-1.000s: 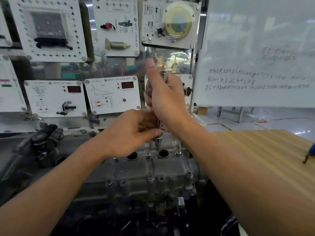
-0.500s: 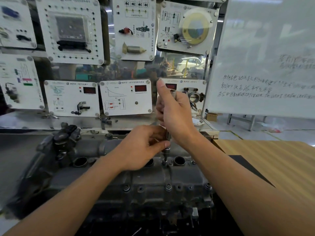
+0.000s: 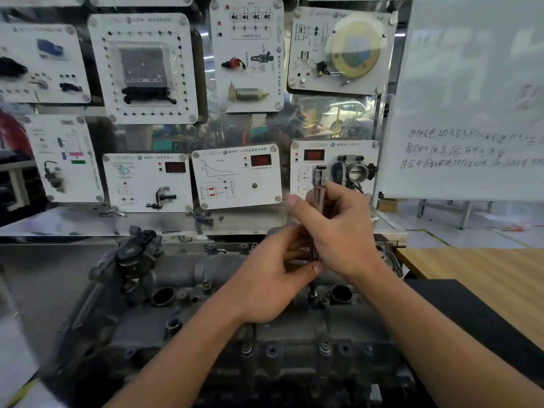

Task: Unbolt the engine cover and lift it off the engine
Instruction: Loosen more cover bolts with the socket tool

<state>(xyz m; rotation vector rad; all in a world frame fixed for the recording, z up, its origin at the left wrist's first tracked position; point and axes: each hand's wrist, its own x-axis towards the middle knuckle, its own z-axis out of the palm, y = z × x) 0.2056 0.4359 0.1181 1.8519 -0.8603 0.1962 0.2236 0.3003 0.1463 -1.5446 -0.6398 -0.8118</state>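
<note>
Before the panel wall (image 3: 235, 178), left hand (image 3: 273, 278) and right hand (image 3: 341, 231) grip 1 upright socket driver (image 3: 319, 176) on 1 engine cover (image 3: 206, 325).

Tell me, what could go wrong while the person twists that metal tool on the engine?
1. The tool, gripped upright by the right hand and pinched low by the left hand, might slip off the small bolt, and knuckles could hit metal.
2. A loosened bolt could roll into the open round hole right beside it.
3. The front bolts look still in, so lifting the engine cover now might jam.
</note>
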